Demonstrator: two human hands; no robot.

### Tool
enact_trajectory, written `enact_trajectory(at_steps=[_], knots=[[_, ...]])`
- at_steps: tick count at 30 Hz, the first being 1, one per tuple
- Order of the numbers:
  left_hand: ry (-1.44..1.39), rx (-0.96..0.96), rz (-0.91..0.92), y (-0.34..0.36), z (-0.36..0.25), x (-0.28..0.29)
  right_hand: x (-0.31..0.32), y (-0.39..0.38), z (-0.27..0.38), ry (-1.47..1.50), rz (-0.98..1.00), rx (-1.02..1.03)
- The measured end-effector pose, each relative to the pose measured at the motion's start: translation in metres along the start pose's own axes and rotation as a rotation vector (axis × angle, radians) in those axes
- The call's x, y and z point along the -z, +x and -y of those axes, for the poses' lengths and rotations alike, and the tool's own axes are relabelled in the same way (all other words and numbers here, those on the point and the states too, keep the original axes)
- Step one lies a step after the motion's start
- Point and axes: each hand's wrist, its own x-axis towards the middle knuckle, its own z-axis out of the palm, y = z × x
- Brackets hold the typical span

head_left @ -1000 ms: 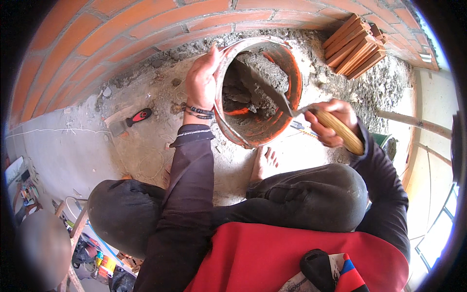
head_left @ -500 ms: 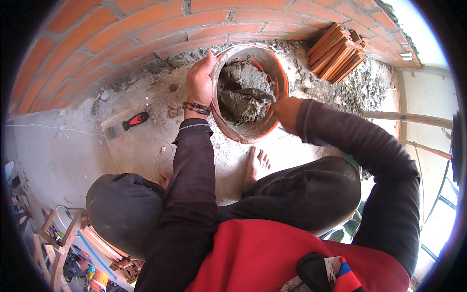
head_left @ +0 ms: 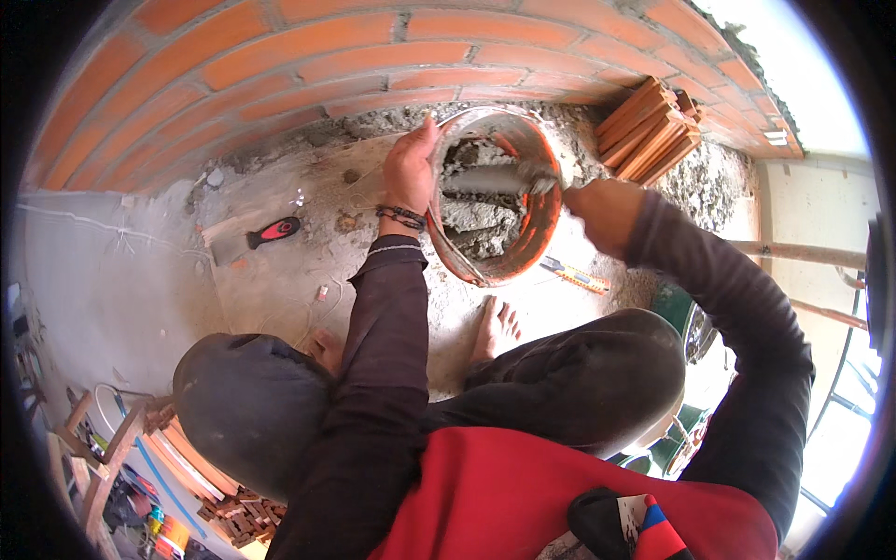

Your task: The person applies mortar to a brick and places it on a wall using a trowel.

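Note:
A round bucket [head_left: 541, 233] with an orange, mortar-smeared inside holds wet grey mortar [head_left: 479, 224]. My left hand [head_left: 409, 166] is closed on the left side of its rim. At the right, my right hand [head_left: 602, 210] grips a trowel [head_left: 495, 179], its blade blurred inside the bucket and its handle hidden by the hand. A scraper with a red and black handle [head_left: 278, 231] lies on the floor left of the bucket. Below the right hand a small yellow tool [head_left: 583, 278] lies beside the bucket.
A brick wall [head_left: 345, 42] runs behind the bucket, with stacked terracotta pieces [head_left: 653, 135] at its foot. Green containers [head_left: 672, 303] stand by my right knee. Wooden bars [head_left: 793, 252] cross the right side. Timber and clutter [head_left: 107, 467] lie at the lower left; my bare feet are near the bucket.
My right hand has turned over with its back upward, the forearm swung higher, and the trowel blade has moved within the bucket. My left hand keeps its hold on the rim.

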Motion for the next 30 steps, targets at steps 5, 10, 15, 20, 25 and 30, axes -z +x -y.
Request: enact_trajectory(at_steps=[5,10,15,20,25,30], knots=[[-0.068,-0.069,0.118,0.000,-0.012,-0.025,-0.077,0.019,-0.010,-0.106,0.266,-0.045],[0.192,-0.220,0.080,0.004,0.004,-0.008,-0.030,-0.005,-0.008,0.060,0.063,-0.121],[0.141,-0.267,0.143,0.010,0.008,-0.023,-0.045,0.024,-0.008,-0.146,0.178,-0.065],[0.119,-0.194,0.112,0.005,0.003,-0.014,-0.024,-0.007,-0.009,0.038,0.066,-0.032],[0.085,-0.051,0.194,-0.005,-0.027,-0.031,0.036,0.027,0.011,-0.046,0.288,-0.206],[0.307,-0.333,0.125,-0.007,-0.014,-0.022,-0.035,0.022,0.055,-0.250,0.110,0.011]])
